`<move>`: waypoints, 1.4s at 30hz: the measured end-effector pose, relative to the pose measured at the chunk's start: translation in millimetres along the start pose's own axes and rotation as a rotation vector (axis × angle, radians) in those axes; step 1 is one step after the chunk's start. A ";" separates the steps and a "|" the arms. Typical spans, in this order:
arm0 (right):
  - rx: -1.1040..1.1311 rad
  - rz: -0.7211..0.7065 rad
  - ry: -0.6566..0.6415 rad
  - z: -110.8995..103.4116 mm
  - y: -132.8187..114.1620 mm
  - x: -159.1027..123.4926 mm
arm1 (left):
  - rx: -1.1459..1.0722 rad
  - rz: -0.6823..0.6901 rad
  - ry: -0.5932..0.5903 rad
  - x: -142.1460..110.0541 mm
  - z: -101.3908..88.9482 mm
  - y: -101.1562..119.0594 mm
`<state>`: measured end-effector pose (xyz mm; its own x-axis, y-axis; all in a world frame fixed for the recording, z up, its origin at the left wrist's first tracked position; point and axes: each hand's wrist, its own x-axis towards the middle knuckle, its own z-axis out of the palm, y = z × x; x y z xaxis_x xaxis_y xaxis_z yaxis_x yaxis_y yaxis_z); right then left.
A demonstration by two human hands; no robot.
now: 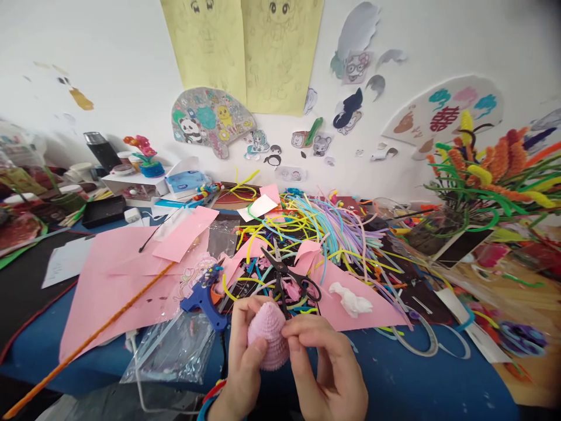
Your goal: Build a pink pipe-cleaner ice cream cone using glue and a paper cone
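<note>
My left hand is wrapped around a pale pink cone of coiled fuzzy pipe cleaner, its tip pointing up. From the right, my right hand pinches at the cone's edge with thumb and forefinger; whatever lies between the fingertips is hidden. Just beyond the cone, black-handled scissors lie on the pile with their blades slightly apart. A blue hot glue gun rests to the left of my hands. White crumpled tissue sits on pink paper to the right.
Loose pipe cleaners in several colours heap up at the back. An orange stick crosses pink sheets on the left. Clear plastic bags lie at the table's front edge. A vase of pipe-cleaner plants and a phone are right.
</note>
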<state>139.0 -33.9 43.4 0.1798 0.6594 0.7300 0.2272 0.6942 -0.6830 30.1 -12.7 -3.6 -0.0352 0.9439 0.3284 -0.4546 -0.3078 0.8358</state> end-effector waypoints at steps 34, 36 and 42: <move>0.172 0.400 0.010 3.8 31.2 -33.0 | 0.327 0.101 0.249 4.2 33.4 0.3; 0.214 0.426 0.052 7.5 34.6 -37.8 | 0.391 0.133 0.219 4.6 38.3 1.5; 0.204 0.379 0.108 1.5 45.9 -40.8 | 0.359 0.207 0.182 4.5 52.5 -0.6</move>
<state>140.7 -28.5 -17.8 0.3156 0.8517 0.4184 -0.0659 0.4595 -0.8857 76.9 -14.5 20.5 -0.2634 0.8538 0.4491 -0.0856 -0.4844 0.8707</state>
